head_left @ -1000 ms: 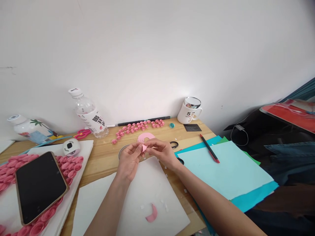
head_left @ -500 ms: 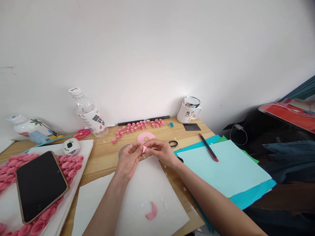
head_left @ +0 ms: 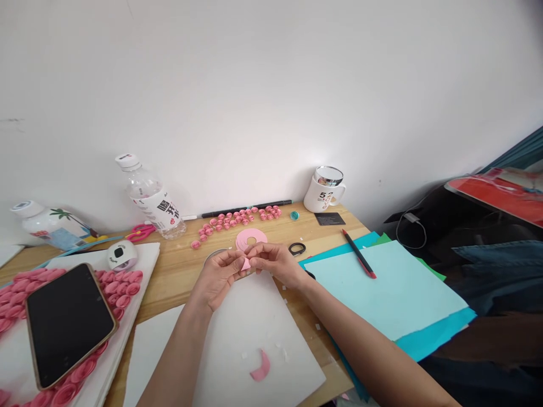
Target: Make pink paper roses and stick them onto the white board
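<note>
A small strip of pink paper is pinched between the fingertips of my left hand and my right hand. Both hands are closed, held together over the far end of a white sheet. Just beyond my fingers lies a pink paper spiral with a hole in its middle. A curved pink paper scrap rests on the white sheet nearer to me. Behind the spiral sit several small rolled pink paper flowers.
A phone lies on a board covered with pink paper roses at left. Bottles and a mug stand by the wall. Scissors, a pen and light blue paper are at right.
My hands stay together on the pink paper, with only slight finger movement. The view has shifted a little.
</note>
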The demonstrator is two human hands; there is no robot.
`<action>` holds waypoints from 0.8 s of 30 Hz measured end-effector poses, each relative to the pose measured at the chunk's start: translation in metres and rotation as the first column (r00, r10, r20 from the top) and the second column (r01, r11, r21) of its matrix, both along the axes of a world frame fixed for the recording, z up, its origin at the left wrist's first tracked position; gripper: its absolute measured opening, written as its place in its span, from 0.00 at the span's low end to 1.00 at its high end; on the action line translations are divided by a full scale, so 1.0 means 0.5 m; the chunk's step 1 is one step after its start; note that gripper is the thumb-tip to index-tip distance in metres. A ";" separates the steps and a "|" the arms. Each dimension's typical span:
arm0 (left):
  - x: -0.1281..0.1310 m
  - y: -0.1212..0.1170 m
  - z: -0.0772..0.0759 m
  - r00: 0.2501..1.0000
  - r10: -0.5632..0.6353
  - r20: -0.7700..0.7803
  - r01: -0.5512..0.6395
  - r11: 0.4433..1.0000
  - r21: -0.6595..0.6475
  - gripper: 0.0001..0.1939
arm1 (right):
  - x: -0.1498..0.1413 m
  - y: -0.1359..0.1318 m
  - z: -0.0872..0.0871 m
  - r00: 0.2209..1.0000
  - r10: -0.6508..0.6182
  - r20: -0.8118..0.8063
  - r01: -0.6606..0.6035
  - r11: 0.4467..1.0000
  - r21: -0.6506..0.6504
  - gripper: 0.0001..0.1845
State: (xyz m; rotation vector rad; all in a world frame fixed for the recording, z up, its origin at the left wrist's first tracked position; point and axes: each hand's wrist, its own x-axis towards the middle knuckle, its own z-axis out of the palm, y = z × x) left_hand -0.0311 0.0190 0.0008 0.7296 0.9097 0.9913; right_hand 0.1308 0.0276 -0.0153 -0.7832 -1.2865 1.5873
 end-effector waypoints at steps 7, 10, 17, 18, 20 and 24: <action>0.001 0.001 -0.003 0.999 0.021 -0.031 -0.020 0.999 0.026 0.11 | -0.004 -0.002 0.002 0.999 0.039 0.034 -0.042 0.995 0.093 0.11; 0.007 0.001 -0.002 0.999 0.041 -0.008 -0.040 0.998 0.044 0.11 | -0.007 -0.003 0.000 0.999 0.028 0.037 -0.033 0.990 0.140 0.11; 0.014 -0.002 0.005 0.995 0.096 0.000 -0.096 0.994 0.042 0.10 | -0.015 -0.010 -0.006 0.994 -0.067 0.082 0.048 0.976 0.213 0.12; 0.015 -0.003 0.006 0.995 0.095 0.004 -0.095 0.995 0.042 0.10 | -0.016 -0.012 -0.005 0.993 -0.074 0.088 0.053 0.974 0.219 0.12; 0.016 -0.004 0.009 0.995 0.098 0.015 -0.098 0.994 0.043 0.10 | -0.017 -0.015 -0.003 0.992 -0.081 0.098 0.057 0.972 0.228 0.12; 0.018 -0.006 0.012 0.995 0.096 0.030 -0.097 0.995 0.032 0.10 | -0.019 -0.019 0.003 0.990 -0.083 0.110 0.055 0.968 0.243 0.11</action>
